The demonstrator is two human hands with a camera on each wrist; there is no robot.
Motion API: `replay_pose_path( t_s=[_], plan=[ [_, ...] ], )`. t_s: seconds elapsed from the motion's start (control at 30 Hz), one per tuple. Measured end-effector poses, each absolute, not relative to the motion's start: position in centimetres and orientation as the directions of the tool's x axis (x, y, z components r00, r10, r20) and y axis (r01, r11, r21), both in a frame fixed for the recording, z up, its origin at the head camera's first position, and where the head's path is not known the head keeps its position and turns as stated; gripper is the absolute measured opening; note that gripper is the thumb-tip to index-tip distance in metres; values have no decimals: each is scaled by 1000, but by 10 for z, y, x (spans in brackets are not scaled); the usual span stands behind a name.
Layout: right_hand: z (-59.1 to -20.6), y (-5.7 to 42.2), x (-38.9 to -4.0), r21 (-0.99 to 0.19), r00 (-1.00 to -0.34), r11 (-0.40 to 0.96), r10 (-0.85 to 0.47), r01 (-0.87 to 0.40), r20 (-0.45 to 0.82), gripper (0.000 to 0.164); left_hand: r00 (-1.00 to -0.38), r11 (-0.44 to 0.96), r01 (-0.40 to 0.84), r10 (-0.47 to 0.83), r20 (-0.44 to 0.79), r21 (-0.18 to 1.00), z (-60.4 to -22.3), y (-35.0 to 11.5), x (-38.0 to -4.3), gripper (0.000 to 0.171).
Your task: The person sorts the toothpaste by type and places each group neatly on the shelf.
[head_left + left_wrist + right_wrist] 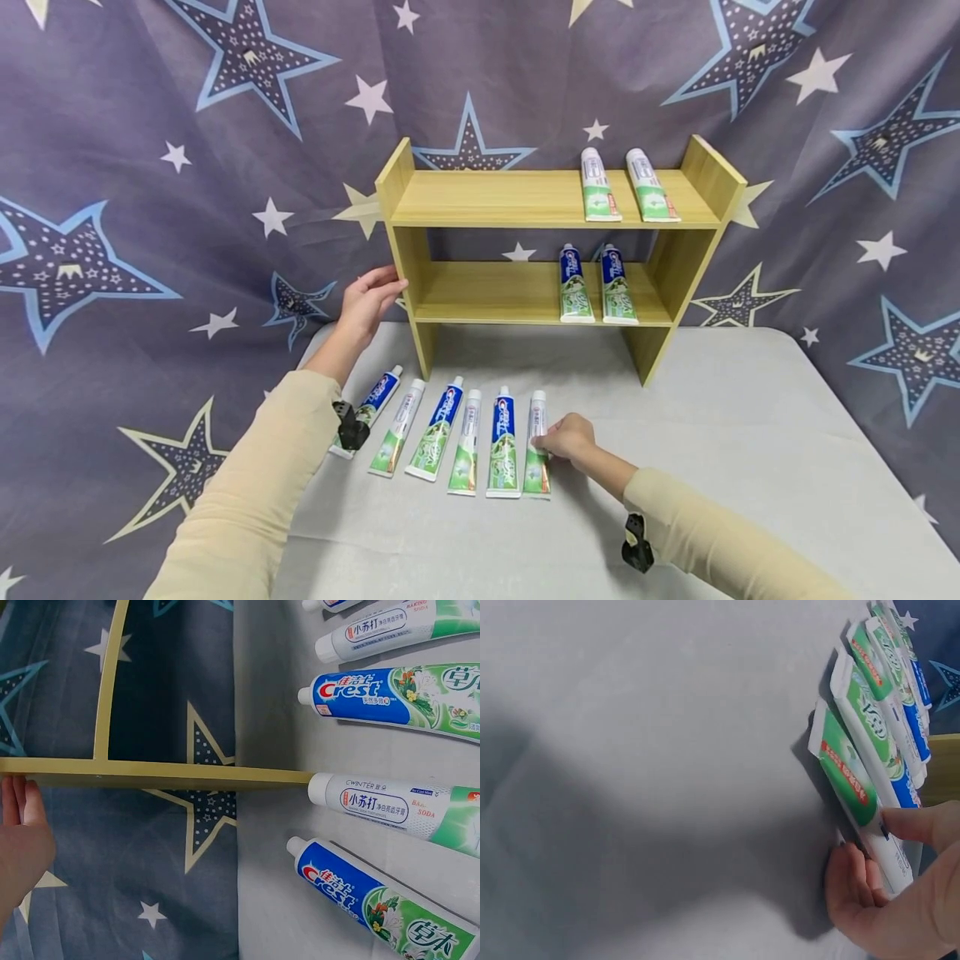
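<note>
My right hand (568, 437) pinches a white-and-green toothpaste tube (537, 475) at the right end of a row on the table. In the right wrist view the thumb lies over the tube and the other fingers curl at its side. My left hand (365, 307) touches the outer face of the left side panel (411, 292) of a wooden shelf, fingers fairly straight in the left wrist view. Beside the pinched tube lies a blue-and-green Crest toothpaste tube (503, 442). More tubes of both kinds continue leftward, including a white-and-green one (466, 450) and a Crest one (437, 433).
On the upper board (487, 196) of the shelf, two white-and-green tubes (651, 187) lie toward the right. Two Crest tubes (617, 287) lie on the lower board (487, 292). A star-patterned curtain (465, 67) hangs behind the grey-covered table (750, 433).
</note>
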State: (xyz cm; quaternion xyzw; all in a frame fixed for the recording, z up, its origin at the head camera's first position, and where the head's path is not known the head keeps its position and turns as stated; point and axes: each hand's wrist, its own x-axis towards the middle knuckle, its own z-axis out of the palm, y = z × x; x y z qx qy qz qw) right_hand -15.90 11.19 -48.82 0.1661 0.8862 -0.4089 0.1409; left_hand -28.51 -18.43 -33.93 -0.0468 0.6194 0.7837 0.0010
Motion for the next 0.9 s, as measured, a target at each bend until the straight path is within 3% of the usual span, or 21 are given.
replay_pose_path(
  t_s=[0.27, 0.4, 0.57, 0.9],
  plan=[
    [-491, 116, -159, -761, -855, 393, 175, 516, -488, 25, -995, -225, -70, -48, -83, 972, -341, -186, -285, 42],
    [-492, 116, -160, -801, -833, 234, 99, 551, -544, 29, -995, -222, -73, -50, -86, 972, -341, -186, -284, 46],
    [-493, 117, -161, -814, -815, 34, 13, 580, -580, 44, -996, -229, -61, -51, -74, 972, -340, -186, -284, 37],
    [-486, 119, -164, -830, -830, -25, -46, 557, -556, 48, -996, -235, -65, -48, -78, 970, -339, -185, -284, 35]
  ],
)
